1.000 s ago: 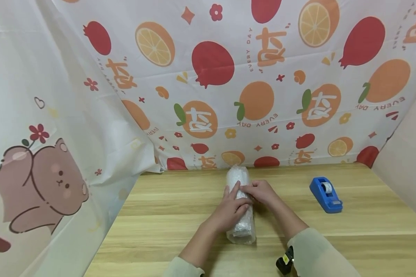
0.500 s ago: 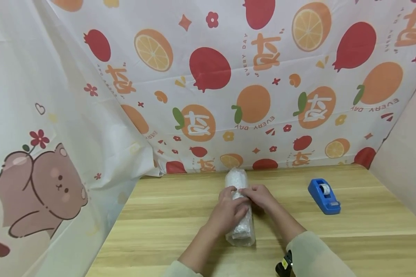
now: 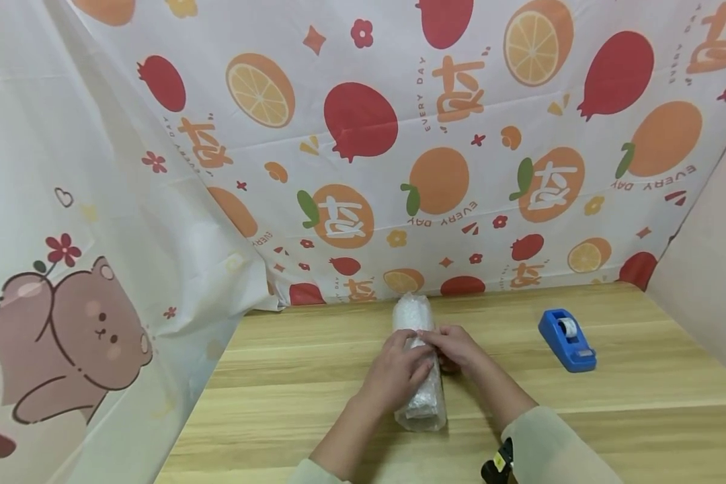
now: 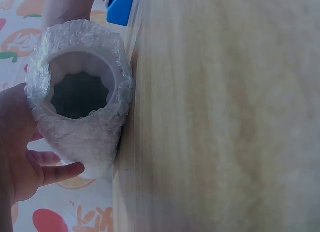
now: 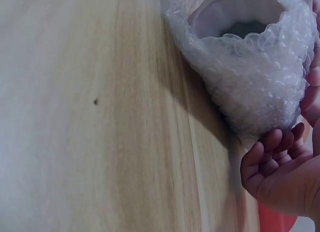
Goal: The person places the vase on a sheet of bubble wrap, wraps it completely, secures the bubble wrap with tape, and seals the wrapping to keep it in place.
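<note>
A pale hollow vessel point(image 4: 110, 67), apparently a vase with a fluted inside, lies on its side within a cylinder of clear bubble wrap point(image 3: 420, 403). Its round open end faces the person. My left hand point(image 3: 396, 370) lies over the middle of the roll and grips it from the left, with one finger standing off the wrap in the left wrist view. From the right, my right hand point(image 3: 458, 349) pinches the wrap at the top, close to the left fingertips. In the right wrist view its other fingers point(image 5: 270, 147) curl beside the wrap's lower side. The pinched edge is partly hidden.
On the right of the wooden table point(image 3: 290, 363) stands a blue tape dispenser point(image 3: 567, 341) with a roll of tape. A fruit-printed cloth point(image 3: 363, 121) hangs behind the table's back edge, and a bear-printed cloth point(image 3: 97, 323) hangs at the left.
My left fingers have drawn in from lying stretched along the roll to a bent grip near the right fingertips. The right hand has shifted slightly; the wrapped roll stays almost in place.
</note>
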A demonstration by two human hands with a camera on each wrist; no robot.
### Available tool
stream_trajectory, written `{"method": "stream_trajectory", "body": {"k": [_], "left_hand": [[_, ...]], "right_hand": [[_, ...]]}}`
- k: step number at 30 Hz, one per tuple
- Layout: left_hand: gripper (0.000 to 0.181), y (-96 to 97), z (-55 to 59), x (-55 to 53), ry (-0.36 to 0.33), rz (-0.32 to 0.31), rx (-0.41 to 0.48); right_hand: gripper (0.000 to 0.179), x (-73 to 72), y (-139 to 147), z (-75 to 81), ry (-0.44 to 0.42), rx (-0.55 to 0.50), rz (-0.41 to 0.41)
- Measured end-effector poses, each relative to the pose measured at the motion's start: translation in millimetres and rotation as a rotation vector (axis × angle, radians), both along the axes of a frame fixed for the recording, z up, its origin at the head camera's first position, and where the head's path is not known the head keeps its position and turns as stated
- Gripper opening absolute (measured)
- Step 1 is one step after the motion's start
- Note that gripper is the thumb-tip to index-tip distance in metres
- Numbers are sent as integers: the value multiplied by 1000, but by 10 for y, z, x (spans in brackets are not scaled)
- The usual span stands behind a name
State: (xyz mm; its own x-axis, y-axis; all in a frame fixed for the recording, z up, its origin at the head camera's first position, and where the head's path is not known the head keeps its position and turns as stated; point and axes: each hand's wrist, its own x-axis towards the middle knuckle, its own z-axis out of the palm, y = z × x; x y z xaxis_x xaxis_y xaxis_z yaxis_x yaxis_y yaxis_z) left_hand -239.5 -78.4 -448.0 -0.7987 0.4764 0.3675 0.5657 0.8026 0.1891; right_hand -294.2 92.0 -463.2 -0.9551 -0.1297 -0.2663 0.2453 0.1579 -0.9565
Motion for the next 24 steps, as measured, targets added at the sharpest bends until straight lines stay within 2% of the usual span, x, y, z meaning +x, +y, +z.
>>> {"method": "stream_trajectory", "body": {"k": [6, 12, 24], "left_hand": [[32, 17, 35, 3, 2, 4, -49], [33, 10, 25, 5, -7, 21, -45], [34, -11, 39, 11, -32, 22, -15]], "right_hand": [[37, 9, 50, -20, -55, -142, 76], [19, -13, 124, -70, -56, -281, 182], [8, 0, 174, -74, -31, -303, 184]]}}
